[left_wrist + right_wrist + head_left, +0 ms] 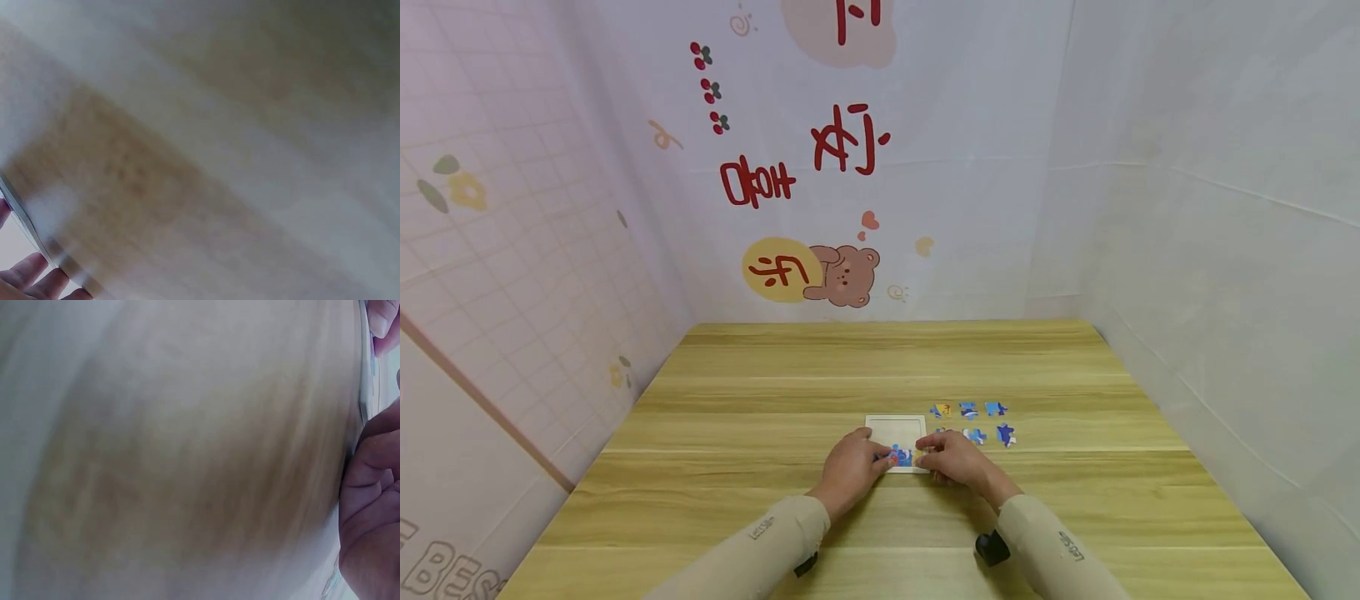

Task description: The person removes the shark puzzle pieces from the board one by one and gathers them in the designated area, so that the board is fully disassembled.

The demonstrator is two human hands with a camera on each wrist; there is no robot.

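Note:
A white square puzzle tray point(896, 430) lies on the wooden table, with several blue jigsaw pieces point(901, 456) along its near side. My left hand point(852, 463) holds the tray by its left side, the thumb reaching over the pieces. In the left wrist view, fingertips point(53, 282) lie along the tray's edge point(25, 220). At the tray's near right corner my right hand point(958, 460) pinches a yellowish jigsaw piece point(917, 456), partly hidden by the fingers. The right wrist view shows that hand's fingers curled beside the tray edge point(364, 369).
Several loose jigsaw pieces lie right of the tray in two rows, among them a yellow-and-blue piece point(942, 410) and a dark blue piece point(1006, 434). One is partly behind the right hand. Wood-grain table point(760, 375) surrounds the tray, with a printed cloth point(970, 167) behind.

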